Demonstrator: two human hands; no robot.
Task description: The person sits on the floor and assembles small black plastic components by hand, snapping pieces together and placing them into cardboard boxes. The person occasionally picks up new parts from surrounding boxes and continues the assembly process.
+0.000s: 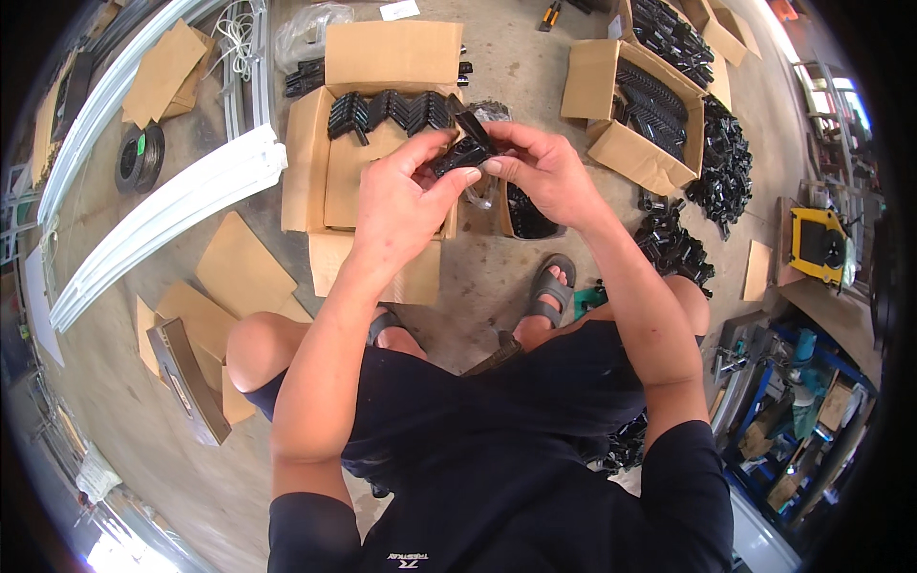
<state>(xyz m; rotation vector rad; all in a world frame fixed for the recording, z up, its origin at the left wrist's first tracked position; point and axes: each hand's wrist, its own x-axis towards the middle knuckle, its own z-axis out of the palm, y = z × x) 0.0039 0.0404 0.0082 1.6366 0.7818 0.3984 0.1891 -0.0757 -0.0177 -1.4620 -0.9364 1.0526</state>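
At the far left of the open cardboard box point(334, 186) lay long white metal profiles point(162, 215) on the concrete floor point(497, 277), with a dark coil of wire point(139, 158) beyond them and loose flat cardboard sheets point(244, 267) nearer the person's knee. The box, directly ahead of the person, carried a zigzag row of black plastic corner brackets point(392, 110) along its far side.

Just above the near right corner of that box, the left hand point(401, 205) and the right hand point(540, 172) met. Both sets of fingers were closed in a pinch on one small black plastic bracket piece point(463, 153), held in the air, the left thumb and forefinger at its left end and the right fingertips at its right end. Whether it was one part or two being mated could not be told.

To the right of the box stood a second cardboard carton of long black parts point(650, 115), and past it a loose heap of black plastic pieces point(721, 162).

Judgement: the work would go best with the piece kept square between both pinches, held by its edges so the joint faces stay visible, and pressed evenly without twisting.
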